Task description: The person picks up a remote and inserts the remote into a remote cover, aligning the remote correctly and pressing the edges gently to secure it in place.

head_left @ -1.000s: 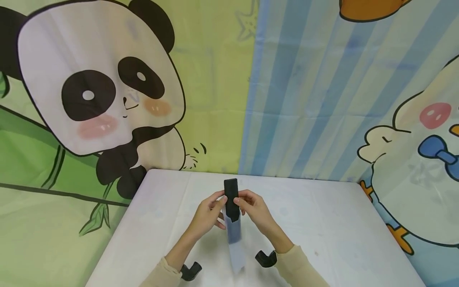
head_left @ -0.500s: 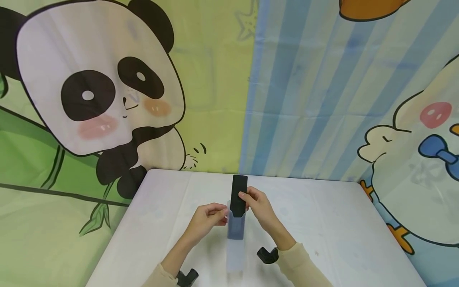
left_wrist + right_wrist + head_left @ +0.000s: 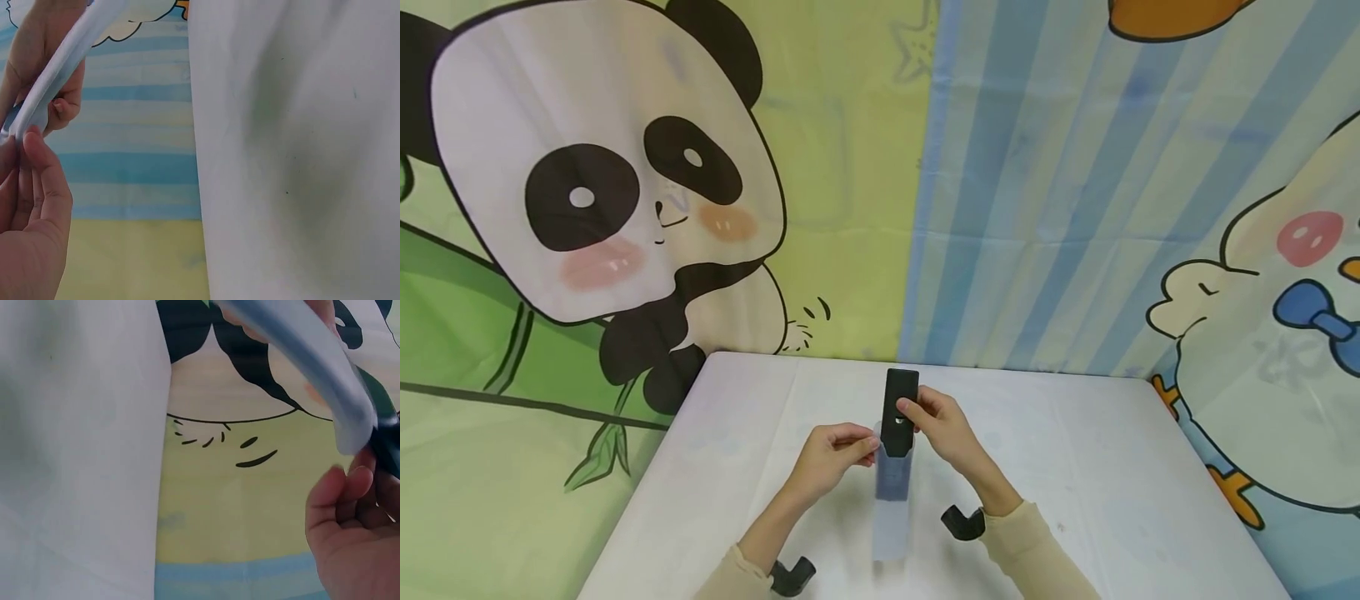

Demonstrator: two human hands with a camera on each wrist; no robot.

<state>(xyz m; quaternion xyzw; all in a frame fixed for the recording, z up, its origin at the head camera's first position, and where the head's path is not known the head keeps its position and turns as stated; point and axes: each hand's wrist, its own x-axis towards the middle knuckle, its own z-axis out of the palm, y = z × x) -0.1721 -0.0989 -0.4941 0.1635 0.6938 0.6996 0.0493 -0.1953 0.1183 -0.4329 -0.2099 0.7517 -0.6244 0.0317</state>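
Upright between the two hands is a slim black remote control (image 3: pixel 900 396), its lower part inside a translucent pale sleeve (image 3: pixel 891 533). The sleeve's lower end hangs below the remote. My left hand (image 3: pixel 826 458) pinches the sleeve's upper left edge. On the right side, my right hand (image 3: pixel 946 425) grips the remote above the sleeve's mouth, thumb in front. The left wrist view shows the sleeve (image 3: pixel 59 69) edge-on between the left fingertips. In the right wrist view the remote (image 3: pixel 386 440) is partly cut off by the frame, with the sleeve (image 3: pixel 306 347) beside it.
A white-covered table (image 3: pixel 1075 467) lies beneath the hands. Printed cloth with a panda (image 3: pixel 610 250) and blue stripes (image 3: pixel 1037 208) hangs behind it. Black wrist-worn pieces (image 3: pixel 964 523) sit by both sleeve cuffs.
My left hand has moved off the remote onto the sleeve's edge. Remote and sleeve have shifted slightly right and straightened. During the last half second little has moved.
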